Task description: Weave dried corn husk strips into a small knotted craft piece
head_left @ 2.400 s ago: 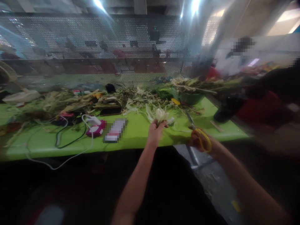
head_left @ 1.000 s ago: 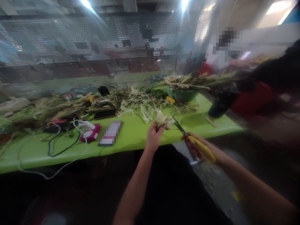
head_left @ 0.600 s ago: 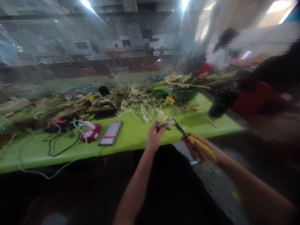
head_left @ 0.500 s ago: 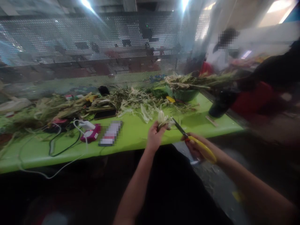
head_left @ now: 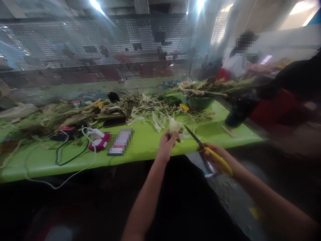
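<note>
My left hand [head_left: 166,147] is closed around a small bunch of pale, dried leaf strips [head_left: 175,126], which looks like a husk flower, its strips standing up above the fingers. A loose strip [head_left: 185,136] hangs at its right side. In my right hand [head_left: 212,154] is a pair of scissors [head_left: 222,163] with yellow handles. One dark blade points up and left, its tip just right of the bunch and apart from it. My fingers partly hide the grip. Both hands are over the front edge of the green table [head_left: 142,144].
Dried husks and stalks [head_left: 145,103] are heaped along the back. A green basket [head_left: 197,100] of husks stands at the back right, near a dark cup [head_left: 237,113]. Left of my hands lie a phone [head_left: 120,143], a pink power block [head_left: 100,142] and cables. A person [head_left: 242,57] is beyond.
The bunch in my left hand has turned, and its strips now stand closer together. The scissor tip has come away from the strips. The view has shifted slightly.
</note>
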A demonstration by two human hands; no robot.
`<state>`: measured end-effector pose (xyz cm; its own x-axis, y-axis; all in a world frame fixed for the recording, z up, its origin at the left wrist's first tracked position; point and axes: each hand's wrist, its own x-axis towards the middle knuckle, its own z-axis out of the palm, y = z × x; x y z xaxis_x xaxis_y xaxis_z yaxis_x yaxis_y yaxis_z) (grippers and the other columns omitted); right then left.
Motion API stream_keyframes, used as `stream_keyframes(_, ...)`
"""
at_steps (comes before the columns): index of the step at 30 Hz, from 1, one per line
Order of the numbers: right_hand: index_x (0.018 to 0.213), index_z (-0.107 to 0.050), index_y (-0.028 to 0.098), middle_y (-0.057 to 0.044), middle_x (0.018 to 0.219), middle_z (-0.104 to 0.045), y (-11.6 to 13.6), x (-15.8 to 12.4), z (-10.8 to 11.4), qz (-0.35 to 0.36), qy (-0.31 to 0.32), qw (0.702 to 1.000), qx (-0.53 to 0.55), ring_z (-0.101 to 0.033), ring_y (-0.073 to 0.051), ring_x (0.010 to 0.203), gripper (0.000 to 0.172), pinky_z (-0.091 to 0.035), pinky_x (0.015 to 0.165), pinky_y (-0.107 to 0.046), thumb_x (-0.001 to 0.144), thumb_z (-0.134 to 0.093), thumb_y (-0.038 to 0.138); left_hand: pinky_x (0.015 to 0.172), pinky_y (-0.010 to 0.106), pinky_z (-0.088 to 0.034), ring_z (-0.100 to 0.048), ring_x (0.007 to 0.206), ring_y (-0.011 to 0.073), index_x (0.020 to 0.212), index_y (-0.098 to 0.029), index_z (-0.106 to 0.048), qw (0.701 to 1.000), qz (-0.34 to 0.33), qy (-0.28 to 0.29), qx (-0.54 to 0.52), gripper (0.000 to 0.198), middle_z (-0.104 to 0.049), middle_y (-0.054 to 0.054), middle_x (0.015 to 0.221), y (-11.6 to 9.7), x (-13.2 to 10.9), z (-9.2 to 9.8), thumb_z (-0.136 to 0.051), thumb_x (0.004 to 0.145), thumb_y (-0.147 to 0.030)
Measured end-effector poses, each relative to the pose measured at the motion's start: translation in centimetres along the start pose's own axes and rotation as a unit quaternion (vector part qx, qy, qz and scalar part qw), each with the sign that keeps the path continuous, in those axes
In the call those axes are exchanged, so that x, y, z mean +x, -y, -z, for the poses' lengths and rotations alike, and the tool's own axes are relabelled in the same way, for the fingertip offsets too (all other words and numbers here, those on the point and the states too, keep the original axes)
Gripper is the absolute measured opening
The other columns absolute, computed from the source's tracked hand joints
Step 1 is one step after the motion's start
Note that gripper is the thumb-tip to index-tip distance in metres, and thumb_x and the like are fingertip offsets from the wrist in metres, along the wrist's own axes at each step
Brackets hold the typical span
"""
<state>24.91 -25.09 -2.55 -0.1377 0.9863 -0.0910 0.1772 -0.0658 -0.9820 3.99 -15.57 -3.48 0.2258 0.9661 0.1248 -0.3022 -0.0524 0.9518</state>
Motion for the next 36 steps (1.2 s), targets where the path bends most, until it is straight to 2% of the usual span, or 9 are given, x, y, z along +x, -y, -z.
stream_keyframes(2,0.109,-0.063,0.021,-0.002,0.074,-0.056,0.2,-0.1,0.4,0.023,-0.015,0.998,-0.053,-0.051,-0.013,0.058,0.047,-0.042,0.047,-0.023,0.085,-0.061,0.061,0.046,0.021,-0.021,-0.032,0.046,0.0034,0.097,-0.014,-0.068,1.000,0.017,0.004,-0.013,0.044,-0.057,-0.002,0.060,-0.1,-0.1,0.0,-0.067,0.079,-0.054)
stream_keyframes(5,0.117,-0.060,0.024,-0.006,0.098,-0.064,0.4,-0.3,1.3,0.076,-0.019,0.986,-0.144,-0.062,-0.021,0.083,0.045,-0.053,0.069,-0.029,0.088,-0.057,0.058,0.045,0.020,-0.020,-0.035,0.045,0.0033,0.093,-0.014,-0.067,0.999,0.036,-0.012,-0.029,0.046,-0.055,-0.002,0.056,-0.1,0.0,0.0,-0.068,0.077,-0.057)
stream_keyframes(7,0.122,-0.058,0.024,-0.008,0.114,-0.064,0.6,-0.3,1.9,0.104,-0.007,0.974,-0.199,-0.062,-0.026,0.100,0.047,-0.053,0.085,-0.034,0.089,-0.057,0.057,0.044,0.019,-0.021,-0.039,0.046,0.0034,0.091,-0.015,-0.067,0.998,0.048,-0.028,-0.039,0.044,-0.055,-0.002,0.058,0.0,0.1,0.0,-0.073,0.073,-0.055)
stream_keyframes(9,0.125,-0.056,0.024,-0.009,0.120,-0.063,0.7,-0.2,2.3,0.118,0.001,0.964,-0.238,-0.061,-0.029,0.107,0.049,-0.051,0.091,-0.037,0.088,-0.057,0.056,0.044,0.017,-0.023,-0.045,0.049,0.0034,0.089,-0.015,-0.067,0.996,0.058,-0.042,-0.055,0.042,-0.058,-0.002,0.064,0.1,0.3,0.0,-0.077,0.068,-0.050)
stream_keyframes(12,0.129,-0.054,0.023,-0.009,0.116,-0.065,0.7,0.1,2.6,0.123,-0.002,0.955,-0.272,-0.063,-0.030,0.102,0.051,-0.053,0.086,-0.038,0.088,-0.058,0.053,0.045,0.016,-0.026,-0.046,0.051,0.0022,0.087,-0.016,-0.067,0.993,0.069,-0.053,-0.082,0.040,-0.063,-0.001,0.073,0.0,0.4,0.0,-0.081,0.063,-0.044)
stream_keyframes(15,0.130,-0.054,0.022,-0.009,0.112,-0.066,0.7,0.4,2.5,0.129,-0.007,0.950,-0.285,-0.064,-0.028,0.096,0.052,-0.054,0.081,-0.037,0.087,-0.061,0.050,0.044,0.016,-0.026,-0.041,0.049,0.0017,0.081,-0.015,-0.067,0.992,0.075,-0.051,-0.091,0.035,-0.061,-0.001,0.070,-0.3,0.2,0.1,-0.082,0.061,-0.040)
stream_keyframes(24,0.123,-0.061,0.019,-0.006,0.099,-0.069,0.7,0.5,2.0,0.147,-0.033,0.939,-0.308,-0.064,-0.022,0.084,0.052,-0.053,0.073,-0.030,0.081,-0.070,0.049,0.043,0.018,-0.021,-0.033,0.046,0.0015,0.078,-0.015,-0.067,0.996,0.071,-0.015,-0.057,0.027,-0.057,-0.002,0.065,-0.1,0.3,0.2,-0.076,0.067,-0.039)
stream_keyframes(29,0.123,-0.063,0.019,-0.005,0.092,-0.070,0.9,0.6,1.7,0.150,-0.042,0.937,-0.312,-0.063,-0.022,0.079,0.054,-0.053,0.071,-0.030,0.078,-0.073,0.049,0.045,0.017,-0.023,-0.037,0.050,0.0019,0.082,-0.015,-0.068,0.995,0.082,-0.013,-0.046,0.030,-0.062,0.001,0.074,-0.1,0.2,0.1,-0.077,0.065,-0.037)
stream_keyframes(36,0.121,-0.064,0.020,-0.006,0.094,-0.071,0.7,0.8,1.6,0.153,-0.074,0.926,-0.336,-0.063,-0.021,0.078,0.048,-0.052,0.069,-0.030,0.080,-0.071,0.045,0.044,0.020,-0.017,-0.028,0.047,0.0014,0.078,-0.013,-0.067,0.997,0.069,0.017,-0.027,0.025,-0.052,-0.003,0.063,-0.3,0.1,0.2,-0.074,0.069,-0.036)
